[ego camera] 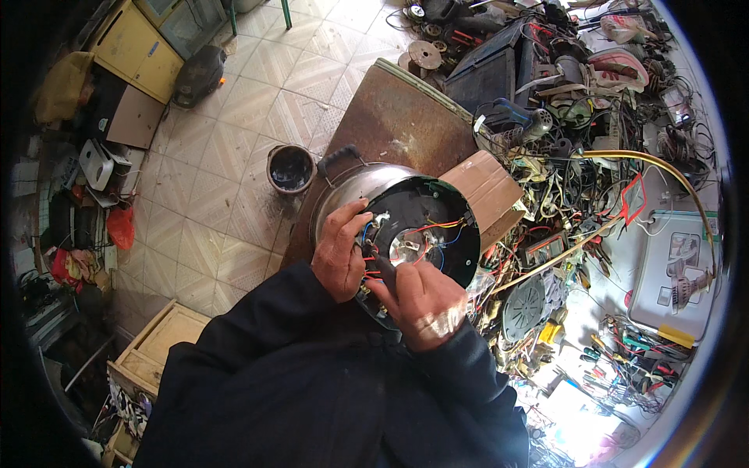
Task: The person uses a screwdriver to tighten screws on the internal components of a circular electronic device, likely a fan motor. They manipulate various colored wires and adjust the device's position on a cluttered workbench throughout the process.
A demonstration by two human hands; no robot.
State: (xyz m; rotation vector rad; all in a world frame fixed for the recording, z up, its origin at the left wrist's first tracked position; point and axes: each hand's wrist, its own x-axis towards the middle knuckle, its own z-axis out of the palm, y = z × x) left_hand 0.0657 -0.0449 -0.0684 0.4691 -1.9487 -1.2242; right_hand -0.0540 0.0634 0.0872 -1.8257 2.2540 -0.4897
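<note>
A metal electric pot (374,174) lies tipped over on the worktable, its black plastic base (468,248) facing up with the bottom cover off. Red, yellow and blue wires (440,226) run inside the base around a shiny metal disc (406,241) at its centre. My left hand (341,251) grips the pot at the left side of the base rim, its fingertips over the edge. In my right hand (427,298), low over the base opening, is a dark elongated object (384,264), partly hidden by the fingers; its kind is unclear. A black side handle (339,158) sticks out at the upper left.
Under the pot is a brown worktable (404,123), with a cardboard box (485,193) beside the base. Tangled wires, a heat gun (526,120) and hand tools (632,351) crowd the right side. A round bucket (291,169) stands on the tiled floor (234,193).
</note>
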